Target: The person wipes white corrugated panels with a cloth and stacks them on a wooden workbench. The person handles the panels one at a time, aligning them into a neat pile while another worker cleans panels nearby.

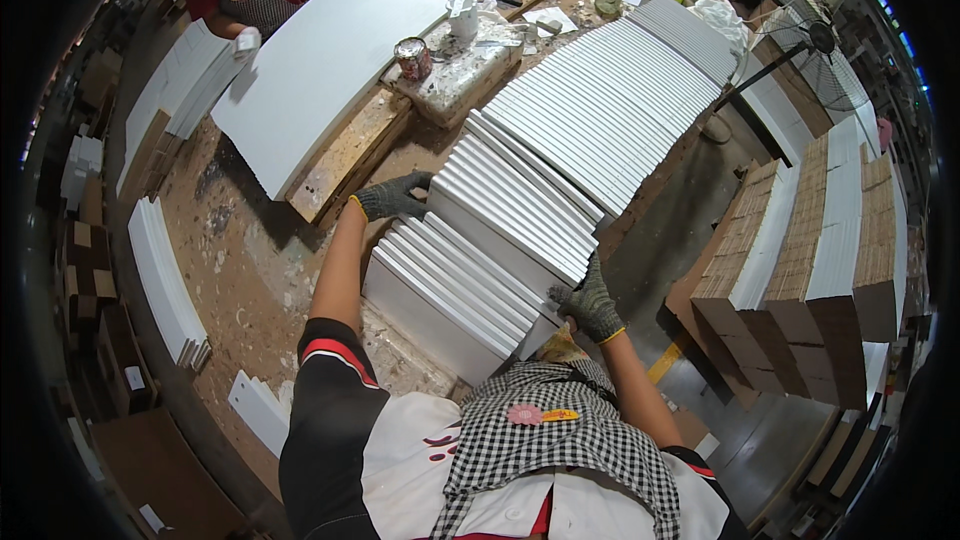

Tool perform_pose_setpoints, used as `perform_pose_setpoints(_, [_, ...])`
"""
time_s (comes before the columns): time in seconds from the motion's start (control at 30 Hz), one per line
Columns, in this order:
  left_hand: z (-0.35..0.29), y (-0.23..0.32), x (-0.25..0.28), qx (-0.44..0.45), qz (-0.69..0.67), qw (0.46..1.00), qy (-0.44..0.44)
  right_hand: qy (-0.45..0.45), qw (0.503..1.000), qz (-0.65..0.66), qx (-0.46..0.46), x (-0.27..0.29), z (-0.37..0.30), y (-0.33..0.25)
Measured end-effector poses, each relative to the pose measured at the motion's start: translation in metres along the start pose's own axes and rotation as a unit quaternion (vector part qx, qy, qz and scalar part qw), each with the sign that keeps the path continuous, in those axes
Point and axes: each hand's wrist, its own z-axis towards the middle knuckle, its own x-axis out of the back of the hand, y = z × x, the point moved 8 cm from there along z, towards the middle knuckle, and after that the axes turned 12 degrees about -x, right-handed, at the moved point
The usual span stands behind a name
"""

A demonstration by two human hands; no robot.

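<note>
White boards with rounded edges stand on edge in a long row that runs from just in front of me to the far right. The middle batch of white boards (pixel 510 210) sits higher than the front batch of white boards (pixel 455 285). My left hand (pixel 397 197), in a dark grey knit glove, grips the middle batch at its left end. At the right end my right hand (pixel 592 306), gloved alike, is closed round the lower corner, its fingertips partly hidden. Behind stretches the long row of white boards (pixel 610 90).
A large white panel (pixel 325 70) lies on wooden blocks at left; a co-worker's gloved hand (pixel 246 41) touches it. A paint can (pixel 412 58) and white cup (pixel 463 15) stand on a stained block. Stacked boards (pixel 800 260) and a fan (pixel 820 37) are at right.
</note>
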Motion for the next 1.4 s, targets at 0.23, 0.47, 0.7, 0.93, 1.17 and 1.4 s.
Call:
perform_pose_setpoints(0.23, [0.014, -0.002, 0.03, -0.069, 0.011, 0.996, 0.048, 0.02, 0.995, -0.067, -0.07, 0.01, 0.016, 0.051])
perform_pose_setpoints(0.47, [0.086, -0.01, 0.017, -0.004, -0.07, 0.986, 0.149, 0.114, 0.98, 0.148, 0.065, -0.009, -0.014, 0.023])
perform_pose_setpoints(0.7, [0.074, -0.018, 0.016, 0.029, -0.085, 0.983, 0.161, 0.168, 0.97, 0.174, -0.032, -0.043, -0.016, 0.048])
perform_pose_setpoints(0.93, [0.044, -0.005, 0.018, -0.017, -0.026, 0.987, 0.16, 0.122, 0.963, 0.241, 0.011, -0.007, -0.027, 0.071])
perform_pose_setpoints(1.17, [-0.04, -0.013, -0.006, 0.163, -0.134, 0.966, 0.147, 0.074, 0.894, -0.357, 0.262, -0.062, -0.058, 0.067])
perform_pose_setpoints(1.4, [-0.037, -0.044, -0.004, 0.23, -0.124, 0.955, 0.143, 0.069, 0.923, 0.249, -0.284, -0.065, -0.027, 0.095])
